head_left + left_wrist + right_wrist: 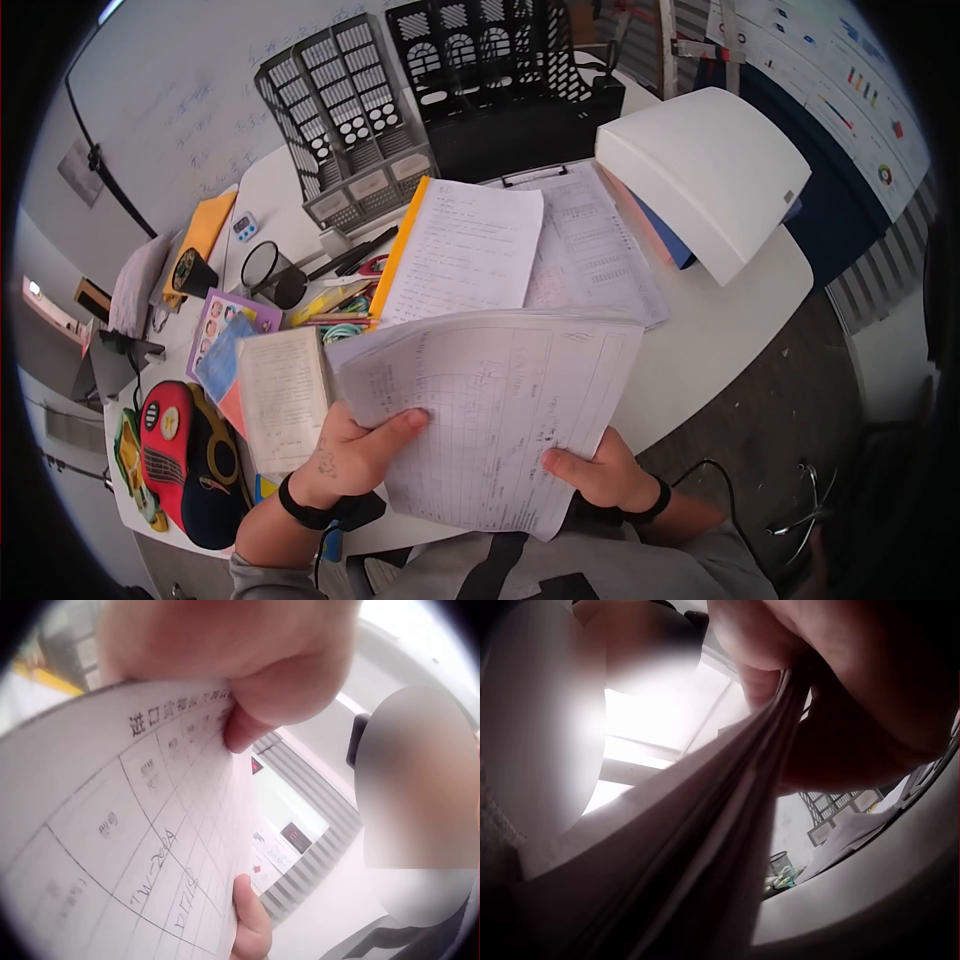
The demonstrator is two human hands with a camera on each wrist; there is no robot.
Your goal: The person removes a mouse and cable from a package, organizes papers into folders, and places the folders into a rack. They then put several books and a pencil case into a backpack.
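Both hands hold a thick stack of paper sheets (490,425) tilted up over the table's front edge. My left hand (362,450) grips its left side, thumb across the top sheet. On the right edge, my right hand (608,474) pinches the stack between thumb and fingers. The top sheet is a printed form with a ruled table and some handwriting, seen close in the left wrist view. In the right wrist view the sheets' layered edges (727,795) fan out below the hand. Just beyond the stack lies a document with a yellow spine (460,250).
Papers on a clipboard (590,235) lie behind, beside a white box-shaped thing (705,170). A grey file rack (350,120) and a black one (500,90) stand at the back. Leftward are a mesh pen cup (275,280), a worn book (283,400) and a red and navy cap (190,460).
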